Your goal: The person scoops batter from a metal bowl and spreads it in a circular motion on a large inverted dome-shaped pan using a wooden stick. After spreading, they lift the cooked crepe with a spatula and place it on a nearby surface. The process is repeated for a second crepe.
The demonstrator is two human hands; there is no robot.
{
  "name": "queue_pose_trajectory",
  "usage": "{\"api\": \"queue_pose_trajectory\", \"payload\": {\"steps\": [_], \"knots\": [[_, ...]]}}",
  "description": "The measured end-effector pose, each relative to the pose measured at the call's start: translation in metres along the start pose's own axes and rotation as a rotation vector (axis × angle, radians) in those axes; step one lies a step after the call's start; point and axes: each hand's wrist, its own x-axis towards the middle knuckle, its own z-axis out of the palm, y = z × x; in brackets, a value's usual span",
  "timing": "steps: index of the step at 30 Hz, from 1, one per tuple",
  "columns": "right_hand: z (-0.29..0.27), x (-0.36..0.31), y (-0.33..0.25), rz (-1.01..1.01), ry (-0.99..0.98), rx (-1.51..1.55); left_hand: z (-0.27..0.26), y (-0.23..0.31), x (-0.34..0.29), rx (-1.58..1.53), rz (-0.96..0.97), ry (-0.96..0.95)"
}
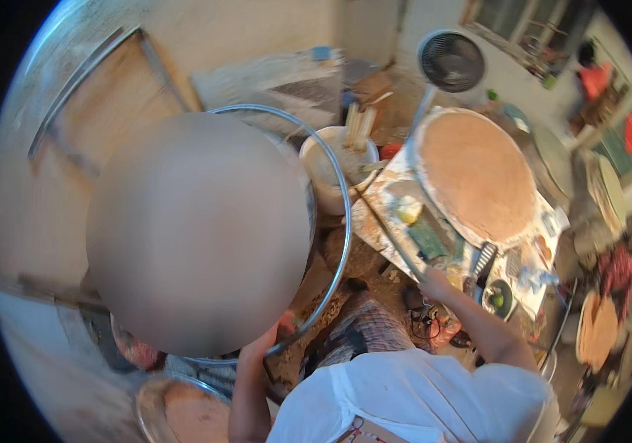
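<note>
My right hand [437, 284] is closed around the near end of a long thin stick [389, 232], which slants away to the far left over the table's edge. My left hand [279, 330] is by the near rim of a large metal ring [346, 214]. A big round blurred patch covers most of what lies inside the ring and partly hides my left hand, so its fingers do not show clearly. Right of the stick, a large flat brown disc [474, 173] rests on a round pale board on the white table [371, 221].
Beyond the ring stands a white bucket [323, 188] holding wooden sticks. A fan [451, 61] is behind the table. A striped-handled tool [484, 260] and a bowl with something green [499, 299] are near my right forearm. Another brown disc [190, 417] lies low at left.
</note>
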Motion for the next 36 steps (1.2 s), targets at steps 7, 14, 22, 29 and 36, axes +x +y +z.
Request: {"api": "queue_pose_trajectory", "payload": {"steps": [7, 14, 22, 29, 36], "knots": [[0.049, -0.024, 0.039, -0.040, 0.385, 0.132, 0.021, 0.054, 0.059, 0.333, 0.170, 0.095], [-0.002, 0.010, -0.011, -0.252, 0.239, 0.158, 0.060, 0.066, 0.169, 0.502, 0.714, 0.318], [-0.079, 0.079, -0.059, -0.351, -0.010, 0.211, 0.057, 0.122, 0.285, 0.913, 0.470, 0.426], [-0.108, 0.133, -0.061, -0.300, -0.202, 0.196, 0.060, 0.123, 0.322, 0.868, 0.367, 0.487], [-0.077, 0.117, -0.074, -0.319, -0.369, 0.252, 0.050, 0.099, 0.291, 0.799, 0.291, 0.598]]}}
